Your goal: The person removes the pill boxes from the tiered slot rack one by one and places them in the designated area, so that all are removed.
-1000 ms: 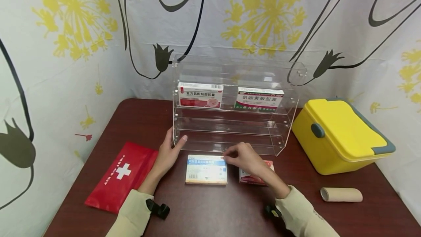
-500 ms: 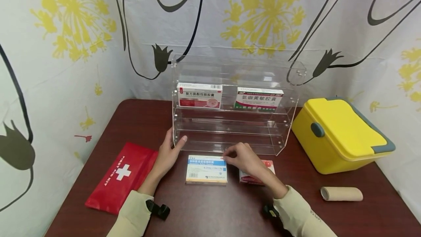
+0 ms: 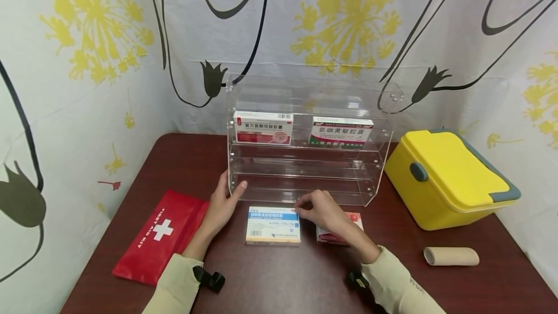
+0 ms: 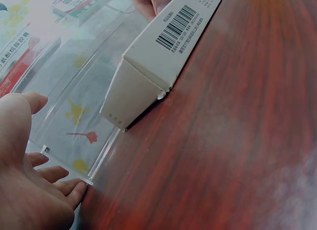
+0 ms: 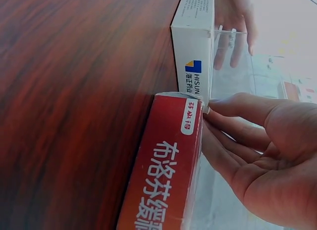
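A white and blue medicine box (image 3: 272,229) lies flat on the table in front of a clear acrylic display rack (image 3: 301,195). My right hand (image 3: 322,210) pinches its far right corner between thumb and fingertips. In the right wrist view, the thumb (image 5: 242,106) meets the edge of this box beside a red medicine box (image 5: 163,155). That red box is partly hidden under my right forearm in the head view. My left hand (image 3: 222,207) rests its extended fingers along the rack's left side panel, with the thumb held apart in front.
Two medicine boxes, one white and red (image 3: 263,130) and one white, red and green (image 3: 341,133), stand on a rack shelf. A red first aid pouch (image 3: 161,236) lies left, a yellow lidded box (image 3: 449,178) right, with a cardboard tube (image 3: 453,256) nearer.
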Motion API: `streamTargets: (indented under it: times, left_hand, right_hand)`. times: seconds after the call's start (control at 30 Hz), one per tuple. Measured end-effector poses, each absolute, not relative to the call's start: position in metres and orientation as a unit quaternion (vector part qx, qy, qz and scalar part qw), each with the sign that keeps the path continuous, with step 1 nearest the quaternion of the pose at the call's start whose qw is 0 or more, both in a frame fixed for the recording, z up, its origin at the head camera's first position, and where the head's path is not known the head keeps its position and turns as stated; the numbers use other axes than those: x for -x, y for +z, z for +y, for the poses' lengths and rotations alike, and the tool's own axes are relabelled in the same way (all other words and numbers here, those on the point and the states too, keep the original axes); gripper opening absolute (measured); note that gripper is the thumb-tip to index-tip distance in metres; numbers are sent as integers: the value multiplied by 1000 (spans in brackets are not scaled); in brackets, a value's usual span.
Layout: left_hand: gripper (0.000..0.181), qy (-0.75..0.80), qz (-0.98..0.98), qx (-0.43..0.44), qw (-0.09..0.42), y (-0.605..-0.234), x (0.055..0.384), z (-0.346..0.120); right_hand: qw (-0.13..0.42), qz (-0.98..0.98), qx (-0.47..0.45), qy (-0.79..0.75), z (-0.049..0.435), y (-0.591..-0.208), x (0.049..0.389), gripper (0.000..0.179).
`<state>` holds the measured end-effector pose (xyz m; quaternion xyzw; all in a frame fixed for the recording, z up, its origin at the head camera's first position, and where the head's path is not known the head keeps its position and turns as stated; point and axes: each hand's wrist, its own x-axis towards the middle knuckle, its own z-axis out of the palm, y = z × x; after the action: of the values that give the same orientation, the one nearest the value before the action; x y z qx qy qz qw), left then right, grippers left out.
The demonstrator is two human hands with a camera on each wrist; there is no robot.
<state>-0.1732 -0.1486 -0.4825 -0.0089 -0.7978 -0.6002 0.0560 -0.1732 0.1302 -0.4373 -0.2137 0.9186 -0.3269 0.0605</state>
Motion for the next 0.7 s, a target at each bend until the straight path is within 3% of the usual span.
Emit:
streamTargets:
  times: [0.27, 0.47, 0.7]
  left_hand:
    - [73, -607, -793, 16, 51, -485, 174, -146]
    - [71, -614, -788, 7, 40, -482, 173, -147]
    - [69, -623, -782, 16, 27, -453, 158, -145]
  right_hand:
    - [18, 914, 224, -338, 140, -436, 163, 11]
    - [-42, 897, 248, -364, 161, -417, 152, 18]
    - [-130, 909, 237, -316, 204, -387, 157, 25]
